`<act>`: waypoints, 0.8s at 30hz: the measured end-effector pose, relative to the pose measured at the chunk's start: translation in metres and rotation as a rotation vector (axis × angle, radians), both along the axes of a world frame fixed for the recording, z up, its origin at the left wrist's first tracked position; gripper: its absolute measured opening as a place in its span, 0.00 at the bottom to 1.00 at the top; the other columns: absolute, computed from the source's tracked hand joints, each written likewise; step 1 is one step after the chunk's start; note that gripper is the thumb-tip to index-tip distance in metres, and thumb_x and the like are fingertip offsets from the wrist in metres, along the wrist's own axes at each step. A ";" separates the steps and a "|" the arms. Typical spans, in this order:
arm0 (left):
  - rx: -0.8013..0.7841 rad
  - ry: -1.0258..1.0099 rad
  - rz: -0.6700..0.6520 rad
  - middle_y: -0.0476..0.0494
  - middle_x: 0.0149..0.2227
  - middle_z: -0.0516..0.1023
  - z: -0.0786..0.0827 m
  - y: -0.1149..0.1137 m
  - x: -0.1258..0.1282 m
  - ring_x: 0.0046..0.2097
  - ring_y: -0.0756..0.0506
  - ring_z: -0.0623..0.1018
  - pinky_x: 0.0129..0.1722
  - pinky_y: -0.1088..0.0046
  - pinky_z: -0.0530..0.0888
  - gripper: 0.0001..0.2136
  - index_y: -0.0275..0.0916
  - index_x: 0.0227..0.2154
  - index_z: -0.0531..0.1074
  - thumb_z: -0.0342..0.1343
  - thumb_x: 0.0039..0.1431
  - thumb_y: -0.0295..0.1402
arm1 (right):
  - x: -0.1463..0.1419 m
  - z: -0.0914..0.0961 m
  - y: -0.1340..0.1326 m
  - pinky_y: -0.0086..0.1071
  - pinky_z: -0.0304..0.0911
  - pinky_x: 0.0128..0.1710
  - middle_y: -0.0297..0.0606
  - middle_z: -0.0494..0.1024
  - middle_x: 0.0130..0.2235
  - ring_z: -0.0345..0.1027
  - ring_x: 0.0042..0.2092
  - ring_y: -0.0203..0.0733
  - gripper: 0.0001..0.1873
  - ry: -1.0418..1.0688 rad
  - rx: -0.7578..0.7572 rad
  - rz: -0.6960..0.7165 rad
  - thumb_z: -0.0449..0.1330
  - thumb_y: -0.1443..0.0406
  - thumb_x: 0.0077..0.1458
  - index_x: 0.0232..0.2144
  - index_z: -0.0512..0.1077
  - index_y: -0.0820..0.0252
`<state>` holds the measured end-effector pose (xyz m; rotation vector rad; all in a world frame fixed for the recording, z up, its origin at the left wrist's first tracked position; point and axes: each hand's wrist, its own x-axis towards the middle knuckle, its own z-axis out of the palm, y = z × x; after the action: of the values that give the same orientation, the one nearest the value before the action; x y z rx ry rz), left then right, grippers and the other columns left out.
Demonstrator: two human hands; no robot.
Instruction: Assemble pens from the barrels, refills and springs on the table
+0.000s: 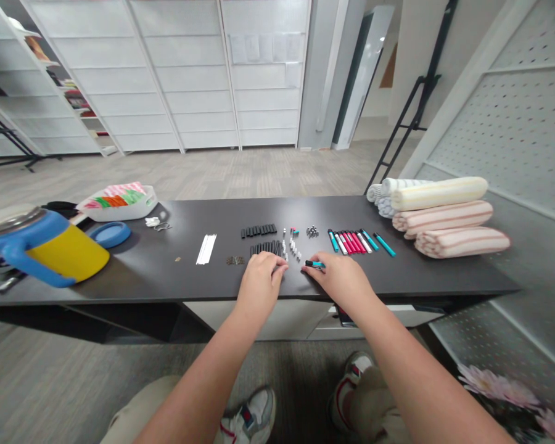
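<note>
My right hand [340, 277] rests on the dark table [166, 271] with its fingers pinched on a teal pen part [314, 264]. My left hand [260, 277] lies beside it, fingers curled down onto the front row of black pen barrels [264, 248]; whether it grips one is hidden. Another row of black barrels [259, 230] lies further back. Small white parts [292, 246] sit between my hands. Assembled teal and pink pens [357, 241] lie in a row to the right.
A bundle of white rods [206, 248] lies left of the barrels. A blue and yellow jug [46, 246], a blue lid [110, 234] and a white tray [120, 203] stand at the left. Rolled striped towels [448, 222] fill the right end.
</note>
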<state>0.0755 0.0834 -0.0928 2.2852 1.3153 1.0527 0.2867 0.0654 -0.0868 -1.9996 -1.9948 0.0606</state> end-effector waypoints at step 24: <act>0.008 0.074 0.029 0.44 0.40 0.82 -0.010 0.007 0.007 0.43 0.42 0.78 0.47 0.63 0.74 0.04 0.39 0.37 0.77 0.60 0.65 0.24 | -0.007 -0.003 0.005 0.33 0.57 0.32 0.41 0.85 0.34 0.78 0.37 0.50 0.13 0.014 0.013 -0.038 0.63 0.51 0.64 0.42 0.81 0.49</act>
<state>0.0826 0.0904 -0.1024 2.3388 1.3792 0.9926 0.2801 0.0703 -0.0898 -2.0234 -1.9431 0.0526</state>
